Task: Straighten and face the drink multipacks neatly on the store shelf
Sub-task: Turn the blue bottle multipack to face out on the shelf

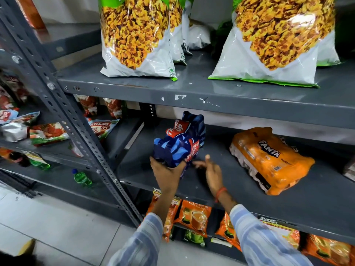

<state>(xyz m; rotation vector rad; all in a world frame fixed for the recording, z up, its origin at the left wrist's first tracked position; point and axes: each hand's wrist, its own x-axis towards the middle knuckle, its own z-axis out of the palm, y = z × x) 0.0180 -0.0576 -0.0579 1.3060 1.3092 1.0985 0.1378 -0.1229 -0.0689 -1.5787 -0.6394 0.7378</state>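
Note:
A dark blue Thums Up multipack [180, 140] lies on the grey middle shelf [211, 177], turned at an angle with its near end toward the front edge. My left hand [166, 174] grips that near end from below. My right hand [210, 172] hovers just right of the pack with fingers spread, its fingertips close to the wrap; contact is unclear. An orange Fanta multipack [269, 158] lies skewed on the same shelf to the right, apart from both hands.
Large white snack bags [134, 35] stand on the shelf above. Orange tea packets [194, 217] fill the shelf below. A slotted upright post [76, 131] bounds the bay on the left, with snack packets and green bottles [82, 177] beyond it.

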